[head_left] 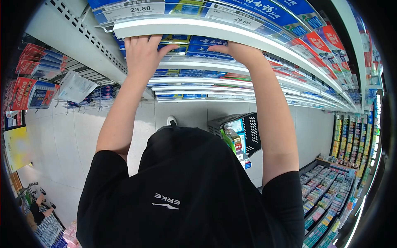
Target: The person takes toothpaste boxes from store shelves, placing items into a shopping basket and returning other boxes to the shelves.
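Observation:
Both arms reach forward to a shelf of blue toothpaste boxes (202,48). My left hand (142,53) lies over the boxes at the left end, its thumb spread to the right and its fingertips hidden under the white shelf edge (173,28) above. Further right, my right hand (241,52) reaches in under the same edge. Its thumb points left across the blue boxes, while its other fingers are mostly hidden. Between the two thumbs, a yellow-and-blue box (175,39) shows beside the blue ones. Neither hand visibly grips a box.
More stocked shelves (202,84) run below and to the right. A black shopping basket (251,131) with several packages stands on the floor. Packs hang on a rack (37,93) at left. Another person (39,213) is at the lower left. Display bins (326,192) stand at lower right.

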{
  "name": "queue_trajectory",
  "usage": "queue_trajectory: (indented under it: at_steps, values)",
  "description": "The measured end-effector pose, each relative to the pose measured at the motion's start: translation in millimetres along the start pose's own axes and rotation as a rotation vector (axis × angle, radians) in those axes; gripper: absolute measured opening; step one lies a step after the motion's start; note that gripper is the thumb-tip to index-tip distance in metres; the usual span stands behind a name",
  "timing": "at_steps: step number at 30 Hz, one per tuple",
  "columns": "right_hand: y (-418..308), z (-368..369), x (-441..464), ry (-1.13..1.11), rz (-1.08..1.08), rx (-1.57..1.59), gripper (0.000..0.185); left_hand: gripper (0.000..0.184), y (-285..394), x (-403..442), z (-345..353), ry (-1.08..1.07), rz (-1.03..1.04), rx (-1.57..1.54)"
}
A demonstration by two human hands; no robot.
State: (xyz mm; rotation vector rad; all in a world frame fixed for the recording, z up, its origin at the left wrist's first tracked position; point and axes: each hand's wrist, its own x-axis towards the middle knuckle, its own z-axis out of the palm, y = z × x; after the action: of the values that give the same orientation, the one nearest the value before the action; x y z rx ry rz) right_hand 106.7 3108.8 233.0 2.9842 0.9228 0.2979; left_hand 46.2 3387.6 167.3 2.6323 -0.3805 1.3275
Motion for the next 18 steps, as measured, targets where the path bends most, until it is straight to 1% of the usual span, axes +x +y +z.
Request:
queue_trajectory:
  at_steps: [9,15,18]
  values:
    - [-3.0,-9.9,-0.8,-0.091,0.018,0.018,0.087,0.063,-0.2,-1.7,0.7,0.009,-0.002,0.001]
    - [-3.6,-11.5,-0.9,-0.098,0.019,0.019,0.087,0.062,0.7,-1.5,-0.3,0.004,-0.005,0.02]
    - [-1.9,-9.1,-1.6,-0.055,-0.014,0.012,0.087,0.062,1.4,-1.9,-0.1,0.003,-0.006,0.024]
